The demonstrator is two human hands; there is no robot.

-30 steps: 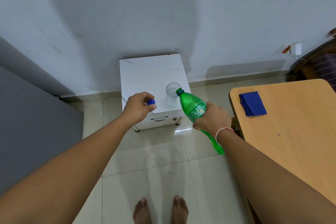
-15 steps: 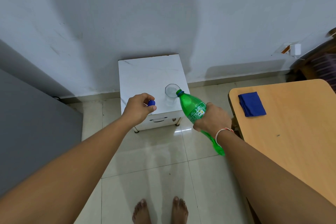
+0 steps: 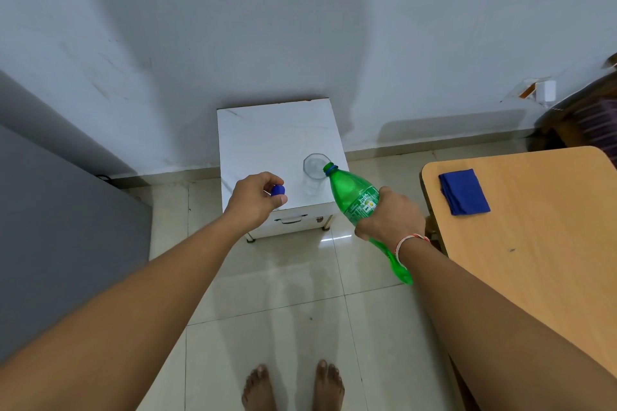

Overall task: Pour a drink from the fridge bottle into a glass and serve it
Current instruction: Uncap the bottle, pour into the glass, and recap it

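Head view: right hand (image 3: 389, 215) grips tilted green bottle (image 3: 354, 192) at glass (image 3: 314, 173); left hand (image 3: 255, 200) pinches blue cap (image 3: 277, 190).

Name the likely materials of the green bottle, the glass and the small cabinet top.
Green bottle: translucent plastic, glossy, with a printed label and a blue neck ring. Glass: clear glass or hard plastic; the cabinet shows through it. Cabinet top: white with faint grey veins, smooth; marble or a marble-look laminate, cannot tell which.

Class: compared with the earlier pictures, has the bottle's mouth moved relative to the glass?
No. The bottle mouth sits at the near right rim of the glass, as before, tilted in the right hand.
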